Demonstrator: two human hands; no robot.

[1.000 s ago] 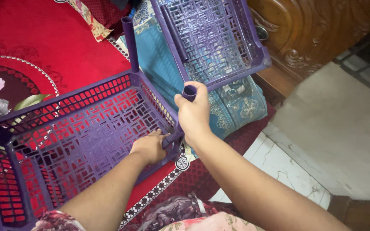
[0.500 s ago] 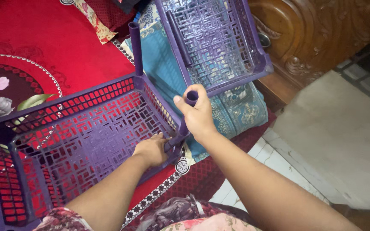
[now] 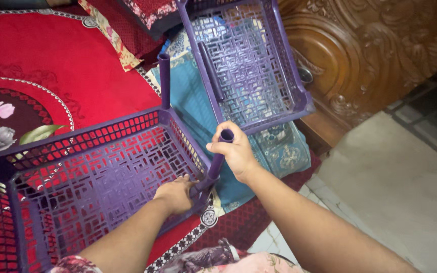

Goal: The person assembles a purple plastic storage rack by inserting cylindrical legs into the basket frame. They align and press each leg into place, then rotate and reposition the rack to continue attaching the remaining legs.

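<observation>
Purple plastic makes up the lattice tray [image 3: 92,172] lying on the red bedspread [image 3: 67,71]. The right hand [image 3: 236,151] is closed around a purple tube [image 3: 217,159] standing tilted at the tray's near corner. The left hand [image 3: 175,194] presses, fingers curled, on that corner's rim. A second tube [image 3: 164,81] stands upright at the far corner. Another tray [image 3: 249,65] lies beyond, on a teal cloth [image 3: 188,96].
</observation>
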